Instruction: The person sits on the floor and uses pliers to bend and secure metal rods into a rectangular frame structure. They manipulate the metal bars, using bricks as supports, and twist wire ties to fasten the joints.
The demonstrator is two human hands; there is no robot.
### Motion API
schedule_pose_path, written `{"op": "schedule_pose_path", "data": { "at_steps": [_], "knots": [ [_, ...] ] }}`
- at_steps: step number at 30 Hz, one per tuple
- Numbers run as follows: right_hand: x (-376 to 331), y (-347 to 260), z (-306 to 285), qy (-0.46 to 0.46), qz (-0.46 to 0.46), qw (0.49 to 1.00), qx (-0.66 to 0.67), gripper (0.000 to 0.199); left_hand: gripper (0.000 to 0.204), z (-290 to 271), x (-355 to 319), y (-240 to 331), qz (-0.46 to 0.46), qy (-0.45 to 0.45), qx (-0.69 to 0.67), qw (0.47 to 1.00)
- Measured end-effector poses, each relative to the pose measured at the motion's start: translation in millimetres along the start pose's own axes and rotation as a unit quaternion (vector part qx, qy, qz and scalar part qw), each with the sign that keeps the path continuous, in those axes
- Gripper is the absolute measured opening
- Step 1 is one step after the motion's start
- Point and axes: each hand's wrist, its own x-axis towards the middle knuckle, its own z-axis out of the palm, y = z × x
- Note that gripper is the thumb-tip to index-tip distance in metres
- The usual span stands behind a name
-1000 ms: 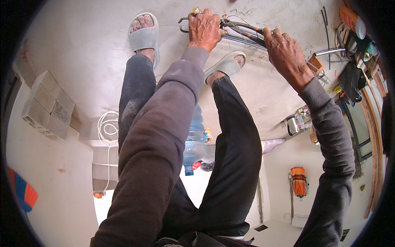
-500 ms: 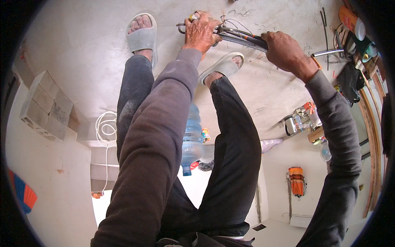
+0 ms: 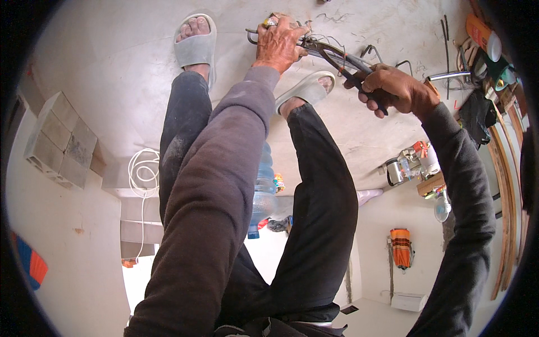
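My left hand (image 3: 277, 48) is closed around a bundle of thin dark metal rods (image 3: 252, 35), with a hooked end sticking out past the knuckles. Thin tie wire (image 3: 338, 42) loops up from the bundle beside its fingers. My right hand (image 3: 393, 90) grips dark long-handled pincers (image 3: 330, 58) by the handles, which stand apart. The pincers' jaws are at the rods and wire near my left fingertips; what exactly they bite is too small to tell. Bent rod ends (image 3: 370, 51) show beyond the pincers.
My sandalled feet (image 3: 195, 51) stand on the pale floor, strewn with wire scraps (image 3: 339, 18). Loose rods (image 3: 446, 53), a metal tube (image 3: 449, 75) and a black bag (image 3: 477, 115) lie at the right. Behind are a blue water bottle (image 3: 263, 196), grey blocks (image 3: 62, 140) and a coiled white cable (image 3: 144, 168).
My right hand has moved down and turned, and the pincers' handles have spread apart. The bent rod ends have come into sight. My left hand has shifted slightly right, still holding the rods.
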Motion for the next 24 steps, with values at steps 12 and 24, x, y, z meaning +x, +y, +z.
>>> {"op": "schedule_pose_path", "data": {
  "at_steps": [12,24],
  "knots": [
    [15.3,32.1,3.5,-0.149,-0.022,0.962,0.229,0.043,0.061,-6.5,-8.1,9.5,0.015,-0.002,0.022,1.000],
    [-1.0,17.2,1.1,-0.006,-0.044,0.994,0.097,0.043,0.055,-9.9,-7.8,77.2,0.165,-0.002,-0.034,0.986]
  ]
}}
